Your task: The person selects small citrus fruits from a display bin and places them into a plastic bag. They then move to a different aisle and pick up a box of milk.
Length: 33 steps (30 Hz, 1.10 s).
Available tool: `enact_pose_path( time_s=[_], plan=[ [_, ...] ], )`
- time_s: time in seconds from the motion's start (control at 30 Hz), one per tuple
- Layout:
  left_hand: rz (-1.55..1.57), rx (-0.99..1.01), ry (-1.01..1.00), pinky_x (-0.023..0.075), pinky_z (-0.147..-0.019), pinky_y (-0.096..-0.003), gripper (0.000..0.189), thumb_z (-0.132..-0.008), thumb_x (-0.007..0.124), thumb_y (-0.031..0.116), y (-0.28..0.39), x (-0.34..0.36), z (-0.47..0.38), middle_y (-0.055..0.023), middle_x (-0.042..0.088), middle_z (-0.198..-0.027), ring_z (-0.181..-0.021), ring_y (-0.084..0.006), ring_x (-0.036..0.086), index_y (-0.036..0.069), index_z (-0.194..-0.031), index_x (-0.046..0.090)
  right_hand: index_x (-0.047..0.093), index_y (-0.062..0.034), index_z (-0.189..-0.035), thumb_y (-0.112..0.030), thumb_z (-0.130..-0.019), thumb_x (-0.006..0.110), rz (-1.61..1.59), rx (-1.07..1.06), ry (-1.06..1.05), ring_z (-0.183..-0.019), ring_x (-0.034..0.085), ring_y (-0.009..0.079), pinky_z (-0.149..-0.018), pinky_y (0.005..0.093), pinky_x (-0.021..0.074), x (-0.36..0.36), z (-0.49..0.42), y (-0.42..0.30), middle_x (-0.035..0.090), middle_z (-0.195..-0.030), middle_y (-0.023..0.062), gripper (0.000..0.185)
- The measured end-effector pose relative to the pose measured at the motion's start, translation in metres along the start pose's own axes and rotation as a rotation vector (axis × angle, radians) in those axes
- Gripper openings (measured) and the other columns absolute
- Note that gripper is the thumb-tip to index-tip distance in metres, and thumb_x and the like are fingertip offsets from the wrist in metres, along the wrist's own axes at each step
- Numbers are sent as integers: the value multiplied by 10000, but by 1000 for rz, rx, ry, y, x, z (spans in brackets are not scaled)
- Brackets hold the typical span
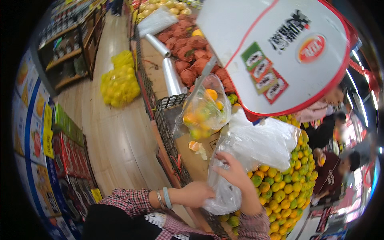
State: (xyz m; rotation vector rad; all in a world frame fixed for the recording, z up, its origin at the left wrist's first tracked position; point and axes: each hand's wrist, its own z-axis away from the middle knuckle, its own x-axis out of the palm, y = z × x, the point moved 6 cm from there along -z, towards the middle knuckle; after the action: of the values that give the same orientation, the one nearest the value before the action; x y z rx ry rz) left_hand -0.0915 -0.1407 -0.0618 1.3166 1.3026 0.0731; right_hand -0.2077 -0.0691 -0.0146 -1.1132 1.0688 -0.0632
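My left hand (197,194), with a bangle and bracelet at the wrist, has its fingers closed at the left edge of a clear plastic bag (225,195). Over the same bag, my right hand (232,171) has its thumb and fingers apart; whether they touch the film is unclear. A pile of white plastic bags (261,139) lies on the citrus fruit just beyond. Farther forward stands a clear bag of orange and green citrus (204,115). A peeled citrus piece (195,146) and peel (202,153) rest on cardboard (189,159).
Green-orange citrus (279,196) is heaped at right. A white sign (279,54) overhangs the display. Red-netted produce (192,57), plastic rolls (172,76) and a black mesh edge (165,120) lie ahead. A yellow net sack (120,87) sits on the floor. People (328,171) stand at right.
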Motion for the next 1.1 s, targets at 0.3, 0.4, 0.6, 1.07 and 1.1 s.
enact_pose_path(
  time_s=[0.3, 0.4, 0.6, 1.07, 1.1],
  plan=[
    [10, 24, 207, 438, -675, -429, 127, -677, 599, 149, 1, 8, 8, -109, 561, -760, -775, -331, 537, 63, -748, 540, 413, 13, -1275, -259, -606, 793, 409, 23, 212, -1002, 536, 339, -900, 414, 410, 78, -83, 44, 604, -1087, 162, 816],
    [4, 27, 220, 437, -671, -423, 151, -673, 610, 145, 0, 11, 7, -104, 558, -776, -788, -325, 540, 69, -787, 547, 416, 2, -1267, -252, -605, 790, 352, 0, 309, -1001, 533, 328, -887, 418, 409, 85, -81, 59, 620, -1049, 140, 801],
    [-156, 19, 198, 473, -663, -398, 258, -685, 636, 132, 0, 11, 2, -122, 610, -813, -789, -288, 602, 60, -930, 599, 414, 6, -1267, -186, -576, 805, 277, -53, 428, -929, 543, 278, -854, 399, 421, 90, -77, 56, 614, -894, 86, 817],
    [-70, -181, 27, 480, -749, -410, 337, -751, 612, 218, 3, -5, -12, -124, 618, -935, -879, -321, 588, 78, -1058, 609, 341, 58, -1316, -91, -640, 771, 139, -32, 960, -772, 564, 140, -691, 254, 463, -283, 32, 6, 573, -886, 92, 814],
    [-47, -187, 50, 481, -749, -408, 337, -757, 609, 221, 2, -5, -15, -127, 618, -938, -882, -323, 588, 74, -1061, 606, 348, 61, -1307, -114, -629, 780, 208, -24, 1020, -776, 568, 153, -699, 262, 467, -297, 37, 16, 577, -883, 98, 823]
  ],
)
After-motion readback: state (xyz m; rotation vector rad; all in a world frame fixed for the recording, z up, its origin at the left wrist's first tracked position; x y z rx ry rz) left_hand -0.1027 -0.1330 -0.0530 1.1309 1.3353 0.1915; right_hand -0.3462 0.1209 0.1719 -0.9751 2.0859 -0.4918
